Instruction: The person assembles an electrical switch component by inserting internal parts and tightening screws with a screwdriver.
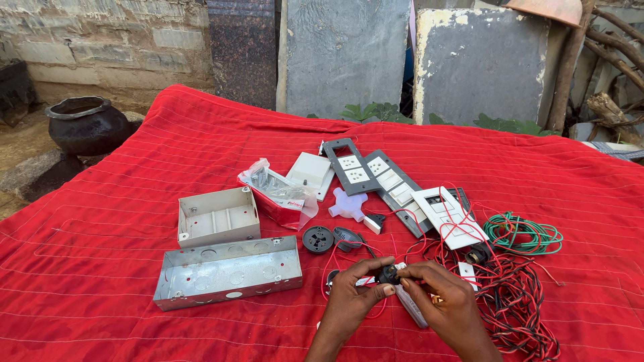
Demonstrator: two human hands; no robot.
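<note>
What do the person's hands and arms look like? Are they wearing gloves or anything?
No gloves. Both hands are bare: the left hand and the right hand. The forearms that show are bare too, with no sleeves in view. No watch, bracelet or ring can be seen. The fingernails look short and plain.

Bare red cloth (pixel 100 281) lies open left of the metal box (pixel 228 271); tangled red and black wires (pixel 516 302) crowd the right, switch plates (pixel 376 181) block ahead.
</note>
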